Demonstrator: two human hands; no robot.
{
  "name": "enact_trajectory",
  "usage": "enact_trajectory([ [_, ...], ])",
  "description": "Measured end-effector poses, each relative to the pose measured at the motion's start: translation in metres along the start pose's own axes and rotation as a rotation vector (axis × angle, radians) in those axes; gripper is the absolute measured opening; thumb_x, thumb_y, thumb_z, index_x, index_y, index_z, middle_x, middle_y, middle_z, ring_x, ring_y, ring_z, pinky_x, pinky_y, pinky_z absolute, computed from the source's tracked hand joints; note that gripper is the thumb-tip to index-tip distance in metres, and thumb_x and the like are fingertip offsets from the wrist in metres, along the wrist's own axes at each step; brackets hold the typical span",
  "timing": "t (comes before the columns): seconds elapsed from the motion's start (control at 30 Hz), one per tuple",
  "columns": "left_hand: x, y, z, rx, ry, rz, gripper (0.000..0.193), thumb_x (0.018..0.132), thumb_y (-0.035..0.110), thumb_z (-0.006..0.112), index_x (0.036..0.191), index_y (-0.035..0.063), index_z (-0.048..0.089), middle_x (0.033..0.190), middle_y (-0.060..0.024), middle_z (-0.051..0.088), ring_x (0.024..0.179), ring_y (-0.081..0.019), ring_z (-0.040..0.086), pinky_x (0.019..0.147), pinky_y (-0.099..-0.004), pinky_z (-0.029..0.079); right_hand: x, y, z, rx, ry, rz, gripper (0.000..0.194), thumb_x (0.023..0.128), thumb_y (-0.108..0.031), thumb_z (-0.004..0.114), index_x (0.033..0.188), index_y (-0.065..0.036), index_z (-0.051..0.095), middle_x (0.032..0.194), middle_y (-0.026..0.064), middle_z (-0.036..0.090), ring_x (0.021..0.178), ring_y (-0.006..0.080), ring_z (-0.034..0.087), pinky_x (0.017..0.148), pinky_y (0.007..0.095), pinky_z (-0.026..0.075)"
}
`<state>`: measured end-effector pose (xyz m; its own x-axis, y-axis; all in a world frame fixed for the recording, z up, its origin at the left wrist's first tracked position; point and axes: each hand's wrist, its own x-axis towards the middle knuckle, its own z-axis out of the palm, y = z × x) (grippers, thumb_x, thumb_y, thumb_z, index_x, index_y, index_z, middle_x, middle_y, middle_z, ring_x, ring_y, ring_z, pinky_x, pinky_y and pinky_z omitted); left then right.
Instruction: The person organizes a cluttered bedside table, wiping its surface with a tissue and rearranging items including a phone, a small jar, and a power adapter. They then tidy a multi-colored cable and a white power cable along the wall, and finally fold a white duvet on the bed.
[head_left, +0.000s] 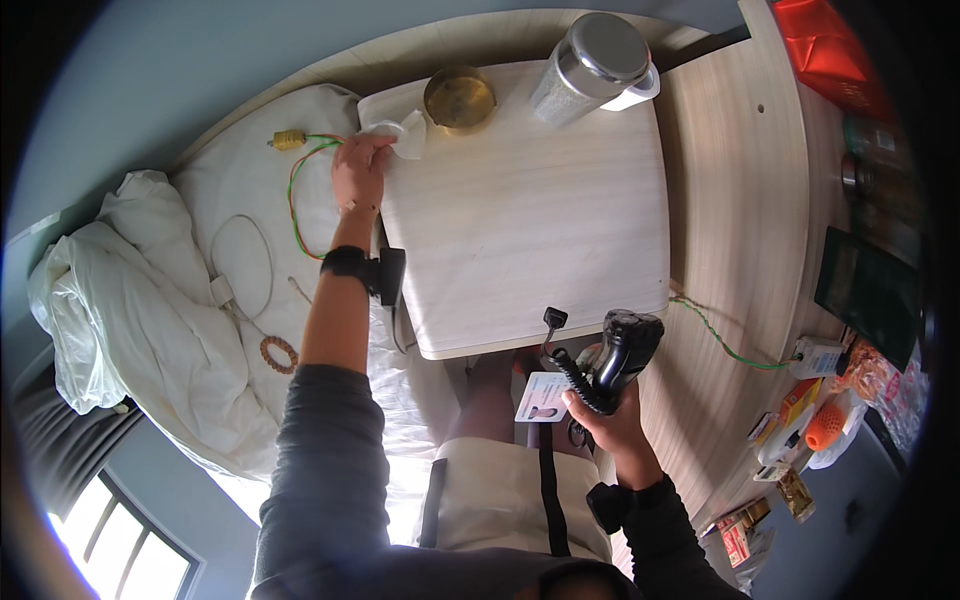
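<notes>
My right hand (619, 431) is closed around a black electric shaver (626, 349), its coiled black cord (581, 382) and a photo card (541, 397). The cord's black plug (555, 317) hangs over the near edge of the pale wooden tabletop (525, 217). At the tabletop's far left corner, my left hand (361, 161) touches a crumpled white tissue (409, 136); whether the fingers grip it is unclear. A round amber dish (460, 100) stands just right of the tissue. Left of that hand, a yellow plug (288, 139) with a red and green cord (291, 199) lies on the white bedding.
A lidded metal canister (589, 67) stands by a white roll (636, 90) at the back right. On the left bedding lie a white cable (271, 262) and a beaded bracelet (279, 354). The right ledge bears a power adapter (819, 356) and an orange foam net (826, 427).
</notes>
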<state>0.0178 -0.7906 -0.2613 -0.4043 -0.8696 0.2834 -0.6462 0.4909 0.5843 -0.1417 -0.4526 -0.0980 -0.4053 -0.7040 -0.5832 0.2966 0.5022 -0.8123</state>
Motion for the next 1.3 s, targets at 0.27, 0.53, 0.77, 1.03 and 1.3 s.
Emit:
enact_trajectory([
  [0.27,-0.168,0.114,0.035,-0.034,-0.132,-0.041,0.015,0.070,0.009,0.055,0.084,0.0129,0.060,0.079,-0.0013,0.058,0.069,-0.0189,0.054,0.059,-0.0313,0.042,-0.003,0.016,-0.011,0.003,0.098,0.053,0.049,0.066,-0.004,0.069,0.106,-0.003,0.041,0.086,0.0024,0.052,0.073,0.0088,0.052,0.063,0.0225,0.044],
  [0.53,-0.171,0.197,0.065,-1.106,-0.228,-0.693,0.011,0.074,0.009,0.051,0.075,0.0092,0.061,0.073,-0.0047,0.059,0.074,-0.0211,0.055,0.069,-0.0334,0.042,-0.019,0.006,-0.037,0.009,0.094,0.037,0.052,0.067,0.000,0.064,0.112,-0.004,0.038,0.094,0.0025,0.048,0.083,0.0092,0.048,0.074,0.0253,0.041],
  [0.77,-0.062,0.067,0.029,0.145,0.146,-0.055,0.026,0.072,0.005,0.061,0.096,0.0146,0.061,0.087,-0.0070,0.051,0.083,-0.0260,0.049,0.074,-0.0366,0.041,-0.033,0.009,-0.046,0.131,0.163,0.022,0.052,0.066,0.001,0.063,0.112,-0.004,0.038,0.093,0.0029,0.047,0.083,0.0099,0.048,0.074,0.0257,0.042],
  [1.03,-0.164,0.181,0.097,0.097,-0.228,0.355,0.026,0.071,0.014,0.056,0.096,0.0196,0.060,0.073,0.0016,0.053,0.068,-0.0157,0.051,0.059,-0.0316,0.038,-0.052,0.031,-0.084,0.142,0.342,-0.077,0.053,0.066,0.003,0.062,0.113,-0.003,0.038,0.097,0.0048,0.048,0.087,0.0113,0.049,0.077,0.0264,0.042],
  [1.3,-0.207,0.231,0.085,-0.208,-0.382,0.207,0.018,0.063,0.008,0.055,0.080,0.0130,0.059,0.085,-0.0038,0.056,0.081,-0.0221,0.051,0.075,-0.0369,0.037,-0.068,0.034,-0.110,0.181,0.356,-0.091,0.054,0.066,0.004,0.063,0.114,-0.004,0.039,0.098,0.0032,0.046,0.087,0.0104,0.048,0.077,0.0252,0.042],
])
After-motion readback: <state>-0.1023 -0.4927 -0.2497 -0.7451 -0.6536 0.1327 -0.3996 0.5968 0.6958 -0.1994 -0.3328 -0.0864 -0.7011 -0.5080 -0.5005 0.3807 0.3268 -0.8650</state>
